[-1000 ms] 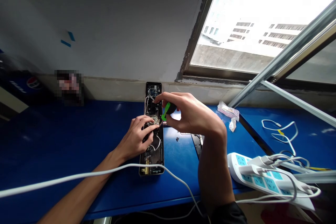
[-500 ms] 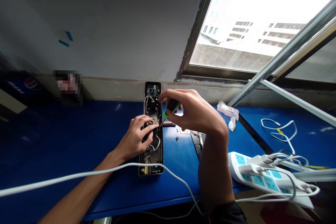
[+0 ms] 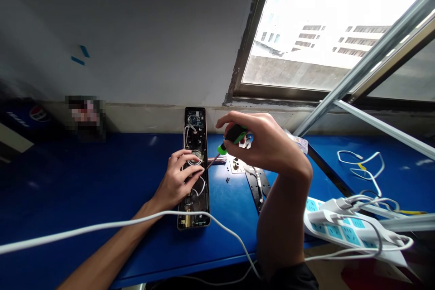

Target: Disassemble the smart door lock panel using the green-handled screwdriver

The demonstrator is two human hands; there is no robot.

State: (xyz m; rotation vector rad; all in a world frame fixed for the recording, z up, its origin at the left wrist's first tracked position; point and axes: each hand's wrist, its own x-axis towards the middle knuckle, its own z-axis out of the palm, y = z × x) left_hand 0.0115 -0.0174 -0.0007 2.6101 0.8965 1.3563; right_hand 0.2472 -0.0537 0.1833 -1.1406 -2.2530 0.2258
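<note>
Right hand (image 3: 265, 138) gripping a screwdriver (image 3: 236, 134), left hand (image 3: 178, 177) pinched over an open case (image 3: 201, 201) on the table (image 3: 231, 206), its hold unclear

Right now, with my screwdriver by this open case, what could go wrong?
Your left hand could get poked if the screwdriver slips, since its tip is right beside your fingers. The small dark bits next to the case might scatter if knocked. The white cord crossing your view could snag an arm.
</note>
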